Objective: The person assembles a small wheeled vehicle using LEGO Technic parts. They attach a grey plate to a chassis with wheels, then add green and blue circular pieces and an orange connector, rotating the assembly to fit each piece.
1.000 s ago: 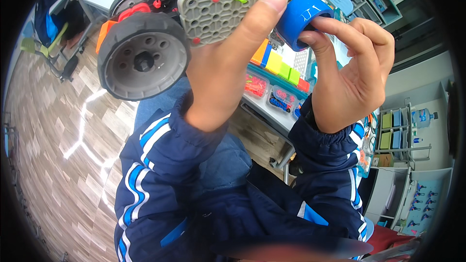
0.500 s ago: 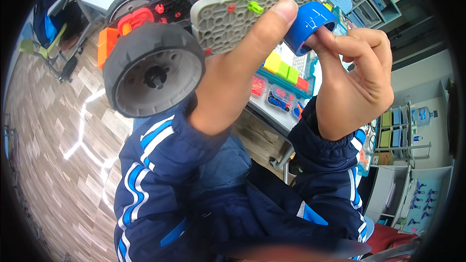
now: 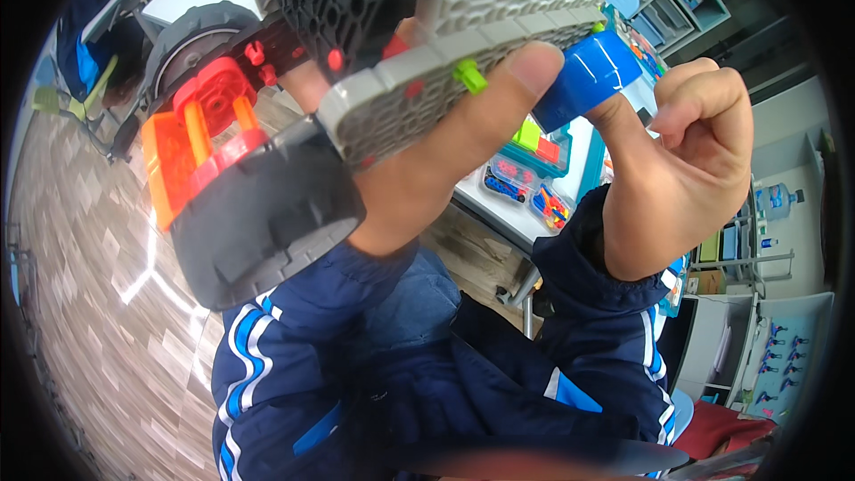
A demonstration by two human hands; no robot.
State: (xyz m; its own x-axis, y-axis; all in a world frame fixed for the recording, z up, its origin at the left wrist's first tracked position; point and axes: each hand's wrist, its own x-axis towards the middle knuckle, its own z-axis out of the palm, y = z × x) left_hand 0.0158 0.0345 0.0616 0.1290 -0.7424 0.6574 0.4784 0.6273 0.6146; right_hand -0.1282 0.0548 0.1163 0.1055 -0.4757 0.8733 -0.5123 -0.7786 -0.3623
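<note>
A toy vehicle built from plastic pieces fills the upper middle, with a grey honeycomb panel (image 3: 499, 67), a black panel (image 3: 343, 4) and a chunky black wheel (image 3: 267, 214). My left hand (image 3: 419, 156) is closed round it, thumb lying along the grey panel and a fingertip showing behind. A glossy blue ring-shaped piece (image 3: 588, 78) sits against the panel's right end, by my left thumb's tip. The thumb of my right hand (image 3: 681, 174) reaches into or under this piece, its tip hidden; the other fingers are curled, apart from it. A green peg (image 3: 469, 77) sticks out of the panel.
Orange and red parts (image 3: 200, 134) jut out at the vehicle's left. Beyond my hands, a white table (image 3: 499, 214) carries clear boxes of small pieces (image 3: 550, 205). Shelves with a water jug (image 3: 777, 201) stand at the right. Wood-pattern flooring (image 3: 98, 240) lies at the left.
The vehicle has tilted, so the grey panel shows its edge and the near wheel its tread, lower down. The blue piece and my right hand have moved slightly right; its fingers have come away from the piece.
</note>
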